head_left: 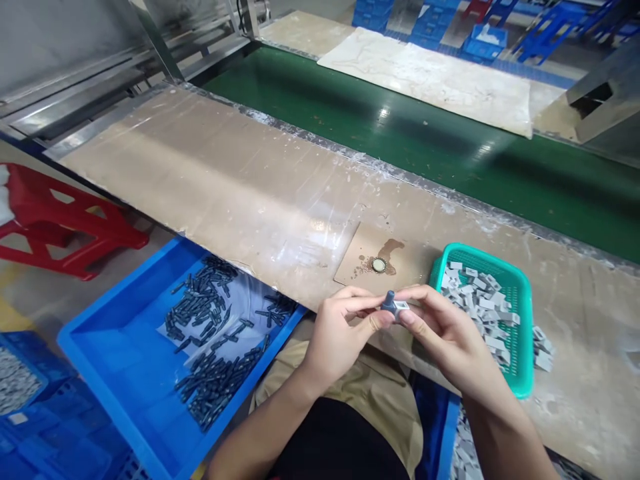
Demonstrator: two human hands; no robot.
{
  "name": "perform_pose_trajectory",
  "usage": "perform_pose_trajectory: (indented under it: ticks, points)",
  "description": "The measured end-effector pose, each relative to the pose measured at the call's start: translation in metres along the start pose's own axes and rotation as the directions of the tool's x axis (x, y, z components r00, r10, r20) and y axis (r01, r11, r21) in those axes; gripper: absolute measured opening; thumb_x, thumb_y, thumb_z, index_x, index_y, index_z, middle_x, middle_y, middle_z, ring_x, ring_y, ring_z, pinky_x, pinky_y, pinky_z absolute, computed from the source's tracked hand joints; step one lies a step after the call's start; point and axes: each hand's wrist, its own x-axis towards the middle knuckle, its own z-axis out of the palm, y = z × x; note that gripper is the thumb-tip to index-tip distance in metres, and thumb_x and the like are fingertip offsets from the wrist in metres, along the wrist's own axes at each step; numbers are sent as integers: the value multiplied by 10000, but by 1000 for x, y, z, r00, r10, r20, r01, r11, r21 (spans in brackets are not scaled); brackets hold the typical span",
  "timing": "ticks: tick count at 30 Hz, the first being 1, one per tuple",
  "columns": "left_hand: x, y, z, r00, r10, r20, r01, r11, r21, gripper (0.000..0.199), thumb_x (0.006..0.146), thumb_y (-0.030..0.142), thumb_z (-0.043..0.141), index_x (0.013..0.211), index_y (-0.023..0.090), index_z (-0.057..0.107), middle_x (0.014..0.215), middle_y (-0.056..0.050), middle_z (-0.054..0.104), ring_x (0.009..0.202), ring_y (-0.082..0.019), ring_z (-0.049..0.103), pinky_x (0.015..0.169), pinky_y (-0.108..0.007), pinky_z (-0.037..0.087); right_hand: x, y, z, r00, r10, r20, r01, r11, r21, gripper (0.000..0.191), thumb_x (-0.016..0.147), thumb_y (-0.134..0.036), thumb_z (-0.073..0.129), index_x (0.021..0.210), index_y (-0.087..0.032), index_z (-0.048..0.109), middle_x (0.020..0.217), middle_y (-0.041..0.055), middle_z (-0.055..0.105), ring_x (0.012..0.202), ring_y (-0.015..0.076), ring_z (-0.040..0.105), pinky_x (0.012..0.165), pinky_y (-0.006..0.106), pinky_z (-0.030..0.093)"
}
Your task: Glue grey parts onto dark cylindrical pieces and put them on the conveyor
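Close to the table's front edge, my left hand (336, 337) pinches a dark grey plastic part (389, 301) with a narrow upright stem. My right hand (447, 333) grips a small light grey block (401, 305) between thumb and fingers. The two pieces meet between my fingertips; how far one sits inside the other is hidden. Just beyond my hands, a bottle cap (379, 265) lies on a wet-stained cardboard piece (350, 267). To the right, a green basket (525, 320) holds many similar light grey blocks (487, 303).
A blue tray (120, 380) of dark plastic parts (205, 320) sits at the left, below the tabletop (210, 173). Loose blocks (543, 348) lie right of the basket. Behind runs a green conveyor belt (320, 100). A red stool (75, 213) stands far left.
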Motion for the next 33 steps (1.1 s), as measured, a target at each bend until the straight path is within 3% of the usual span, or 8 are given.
perform_pose_trajectory:
  ticks: [4,9,15,18,23,27,30,33]
  points:
    - [-3,-3,9,999,18,-33,-17,999,30,257,806,363,598,920,161,708,894,-70,674,810,-177,641,742,-298,536,-5,3,8,992,-64,-112,51,992,-120,219,901,-360,505,1071,-235,446,851,40,639,706,158,620,607,255,488]
    - [-6,1,-1,995,98,22,-99,938,333,145,852,309,523,800,186,578,769,-26,650,715,-146,603,680,-257,469,-3,7,6,992,-56,110,89,942,-324,174,953,-362,377,890,-224,461,649,-14,553,576,137,522,547,244,393]
    - [-9,-1,-3,963,185,195,-250,883,398,252,915,379,330,763,213,444,647,8,489,579,-138,480,560,-264,368,-4,3,16,968,-227,109,251,895,-368,254,940,-366,386,736,-218,418,587,-36,440,493,112,410,482,235,311]
    - [-12,-5,7,966,234,113,-259,908,331,276,929,372,274,724,228,388,594,21,427,533,-133,444,529,-272,339,-6,2,30,946,-319,-55,277,886,-372,321,939,-362,385,652,-220,353,517,-53,347,431,96,328,443,236,261]
    - [-14,-2,17,944,329,24,-318,888,333,250,913,378,326,724,228,391,586,22,431,515,-126,429,506,-276,324,-8,5,53,890,-319,-325,213,922,-323,412,958,-339,344,576,-212,255,485,-53,269,413,80,262,409,234,208]
    - [-14,4,19,926,377,-14,-351,875,334,293,914,333,341,646,218,367,555,31,403,493,-105,392,500,-270,294,-6,10,68,756,-423,-499,313,904,-292,432,929,-293,425,539,-197,266,477,-56,260,415,66,247,417,237,198]
    - [-12,5,20,956,279,-89,-254,942,220,352,926,371,329,609,216,338,548,39,365,504,-100,363,509,-268,284,-2,10,72,654,-418,-630,315,908,-275,449,925,-331,411,515,-202,283,473,-49,265,421,78,270,438,253,222]
    - [-7,4,19,962,118,-248,-113,993,32,411,919,449,327,582,214,310,537,50,283,507,-97,293,500,-266,252,3,8,69,644,-337,-686,275,940,-204,467,923,-410,385,509,-214,296,476,-40,282,426,94,308,442,263,247]
